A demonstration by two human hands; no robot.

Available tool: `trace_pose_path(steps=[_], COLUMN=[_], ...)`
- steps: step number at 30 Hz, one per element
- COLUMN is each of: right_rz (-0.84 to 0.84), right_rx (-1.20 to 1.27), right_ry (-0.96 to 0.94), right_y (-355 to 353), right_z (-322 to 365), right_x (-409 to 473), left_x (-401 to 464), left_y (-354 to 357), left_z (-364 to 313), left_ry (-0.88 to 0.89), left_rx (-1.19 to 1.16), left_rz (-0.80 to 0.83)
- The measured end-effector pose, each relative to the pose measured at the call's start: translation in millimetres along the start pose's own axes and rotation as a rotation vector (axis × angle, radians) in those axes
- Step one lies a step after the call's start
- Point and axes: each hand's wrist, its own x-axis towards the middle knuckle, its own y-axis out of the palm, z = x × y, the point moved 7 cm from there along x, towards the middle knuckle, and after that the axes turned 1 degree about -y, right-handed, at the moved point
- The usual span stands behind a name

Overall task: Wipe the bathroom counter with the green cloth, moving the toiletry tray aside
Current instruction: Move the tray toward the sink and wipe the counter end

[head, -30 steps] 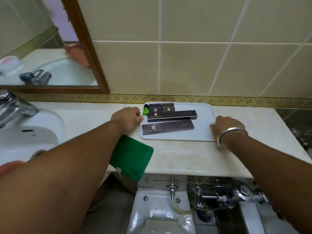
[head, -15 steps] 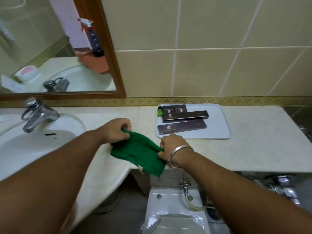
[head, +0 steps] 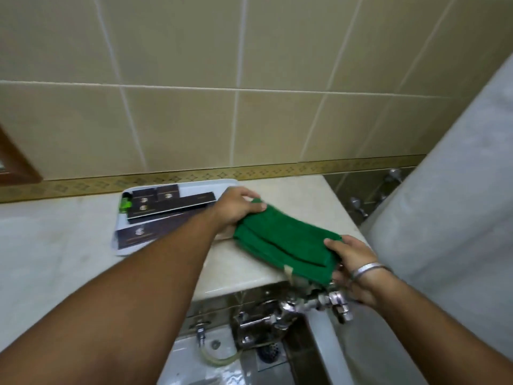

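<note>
The folded green cloth [head: 286,245] lies stretched across the right end of the cream counter [head: 55,245], its near corner hanging over the front edge. My left hand [head: 236,205] grips the cloth's far left end. My right hand [head: 352,259], with a metal bangle at the wrist, holds its near right end. The white toiletry tray [head: 183,184] sits to the left of the cloth against the wall, carrying several dark boxes [head: 144,234] and a small green bottle [head: 125,204]. My left forearm crosses over the tray's right part.
A tiled wall with a patterned border [head: 277,170] runs behind the counter. Below the front edge are chrome valves and pipes [head: 291,309] and a white toilet fixture [head: 200,365]. A grey wall [head: 449,218] closes in on the right. A wooden mirror frame corner [head: 14,165] shows at left.
Both hands left the tray's sides, took the green cloth and carried it right, to the counter's right end. The view has swung right, so the sink and tap are out of sight.
</note>
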Motion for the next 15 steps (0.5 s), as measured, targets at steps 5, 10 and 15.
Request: trace_pose_path(steps=[5, 10, 15], right_rz=[-0.311, -0.172, -0.108], right_rx=[-0.618, -1.273, -1.492], right_ry=[-0.133, -0.468, -0.403], right_y=[-102.7, -66.4, -36.5], right_z=[19.0, 25.4, -2.1], right_x=[41.5, 90.8, 148.5], left_x=[30.7, -6.0, -18.3], left_y=[75.0, 59.4, 26.7], left_z=[-45.8, 27.5, 51.1], left_ry=[0.3, 0.443, 0.257], left_rx=[0.413, 1.312, 1.325], left_rz=[-0.031, -0.16, -0.365])
